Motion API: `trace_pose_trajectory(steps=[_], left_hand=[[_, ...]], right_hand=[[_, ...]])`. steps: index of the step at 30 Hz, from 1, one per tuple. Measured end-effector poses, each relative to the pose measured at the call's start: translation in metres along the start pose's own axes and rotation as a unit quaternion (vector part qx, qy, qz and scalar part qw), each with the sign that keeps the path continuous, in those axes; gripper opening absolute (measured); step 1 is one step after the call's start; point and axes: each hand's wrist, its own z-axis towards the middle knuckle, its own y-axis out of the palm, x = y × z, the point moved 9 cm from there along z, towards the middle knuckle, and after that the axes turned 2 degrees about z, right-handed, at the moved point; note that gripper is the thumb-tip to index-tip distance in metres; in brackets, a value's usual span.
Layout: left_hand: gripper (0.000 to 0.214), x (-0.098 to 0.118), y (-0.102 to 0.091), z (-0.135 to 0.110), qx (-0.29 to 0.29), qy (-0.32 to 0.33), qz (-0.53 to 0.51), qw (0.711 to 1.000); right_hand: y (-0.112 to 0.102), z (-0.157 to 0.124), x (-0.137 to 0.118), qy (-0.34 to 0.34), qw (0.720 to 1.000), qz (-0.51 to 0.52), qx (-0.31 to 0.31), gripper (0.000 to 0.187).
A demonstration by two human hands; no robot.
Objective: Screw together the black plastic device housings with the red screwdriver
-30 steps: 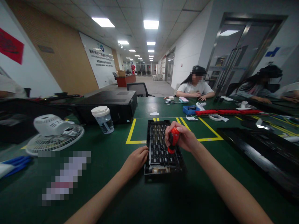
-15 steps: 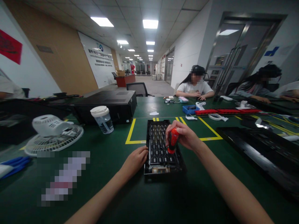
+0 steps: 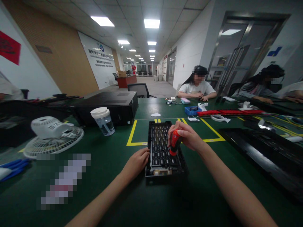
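A black rectangular panel (image 3: pixel 161 151) with a honeycomb-like grid lies lengthwise in front of me on the green table. My left hand (image 3: pixel 138 160) is closed on its left edge, fingertips at the rim. In my right hand (image 3: pixel 187 134) is a screwdriver (image 3: pixel 174 142) with a red and black handle. It stands nearly upright over the panel's right side, tilted a little. The screwdriver's tip is too dark to make out.
Left are a lidded cup (image 3: pixel 103 121), a white fan (image 3: pixel 54 135), blue-handled pliers-like tool (image 3: pixel 16 167) and a black computer case (image 3: pixel 106 105). A long black panel (image 3: pixel 262 160) lies right. Beyond are a blue tray (image 3: pixel 192 110), red strip (image 3: pixel 232 112) and a seated person (image 3: pixel 197 88).
The screwdriver's handle has turned and tilted slightly in my right hand. My left hand stays at the panel's edge, and the whole view has shifted a little.
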Motion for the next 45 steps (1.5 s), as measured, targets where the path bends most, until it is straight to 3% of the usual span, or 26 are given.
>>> trace_pose_trajectory(steps=[15,45], left_hand=[[0.020,0.001,-0.003,0.000,0.010,-0.002,-0.003,1.000],[0.018,0.002,-0.005,0.001,0.028,0.006,0.002,1.000]], right_hand=[[-0.004,-0.001,-0.007,-0.022,0.991,-0.129,0.033,0.018],[-0.017,-0.009,-0.025,-0.049,0.901,-0.372,0.216,0.026]])
